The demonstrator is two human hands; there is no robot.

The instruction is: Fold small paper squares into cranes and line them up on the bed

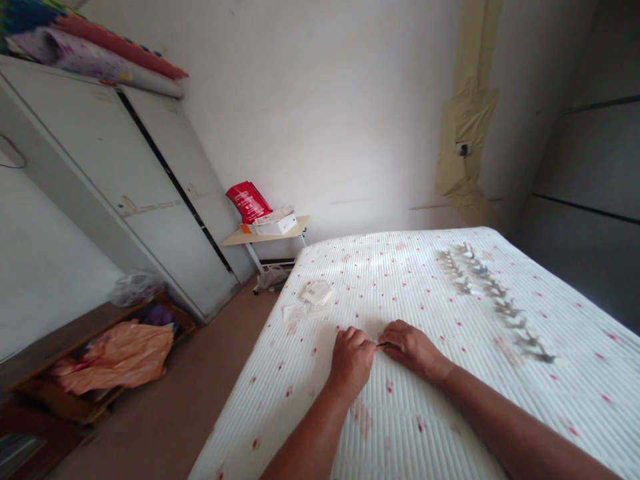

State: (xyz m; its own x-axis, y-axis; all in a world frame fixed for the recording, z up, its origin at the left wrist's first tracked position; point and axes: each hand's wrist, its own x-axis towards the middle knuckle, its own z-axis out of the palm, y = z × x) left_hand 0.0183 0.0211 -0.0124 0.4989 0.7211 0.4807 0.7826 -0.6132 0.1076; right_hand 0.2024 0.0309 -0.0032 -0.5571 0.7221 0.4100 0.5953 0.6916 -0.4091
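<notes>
Over the middle of the bed, my left hand (354, 357) and my right hand (407, 343) are close together, both with fingers closed in a pinch. Between their fingertips shows a small folded piece of paper (383, 346), thin and dark-edged, mostly hidden by the fingers. Beyond my left hand lie printed paper squares (317, 293), some stacked and some spread flat. To the right of my right hand, small folded paper cranes (507, 308) stand in rows on the sheet, slightly blurred.
A white bed (395, 413) with red dots fills the foreground. Behind its left corner stands a small table (235, 237) bearing a red bag (249, 202) and a white box (276, 225). At left are a grey cabinet (100, 147) and an orange plastic bag (125, 357).
</notes>
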